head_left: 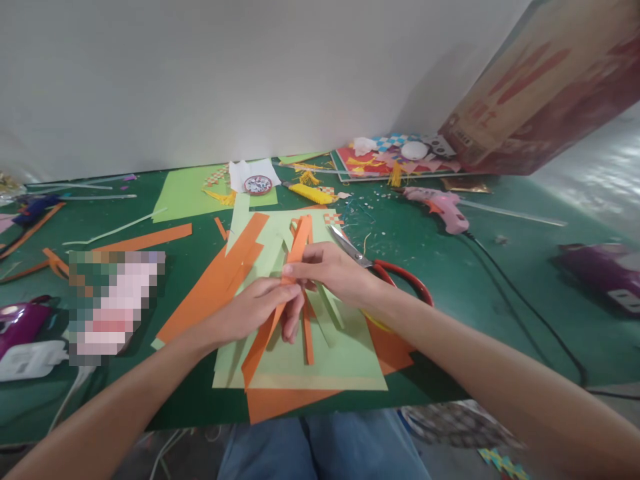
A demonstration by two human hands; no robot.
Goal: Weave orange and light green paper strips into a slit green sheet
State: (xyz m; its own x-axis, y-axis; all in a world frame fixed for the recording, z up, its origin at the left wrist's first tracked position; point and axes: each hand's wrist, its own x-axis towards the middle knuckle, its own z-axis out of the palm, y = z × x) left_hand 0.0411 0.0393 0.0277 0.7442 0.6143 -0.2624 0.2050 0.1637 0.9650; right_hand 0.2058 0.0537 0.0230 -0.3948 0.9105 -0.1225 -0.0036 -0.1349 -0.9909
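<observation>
Both hands meet over a pale green paper sheet (345,367) near the table's front edge. My left hand (265,303) pinches a long orange paper strip (265,340) between thumb and fingers. Just above it, my right hand (330,270) grips the same strip, which slants from upper right to lower left. Narrower orange and pale green strips, among them an orange strip (309,340), lie or hang beneath the fingers; whether the hands also hold these I cannot tell. Red-handled scissors (383,267) lie partly open by my right wrist, their handles partly behind the forearm.
Orange paper pieces (210,293) lie to the left. A pink glue gun (440,207) with a black cord sits at right. A yellow cutter (313,193) and a round patterned piece (259,185) lie behind. A paper bag (545,87) stands back right; a blurred pink object (117,303) lies left.
</observation>
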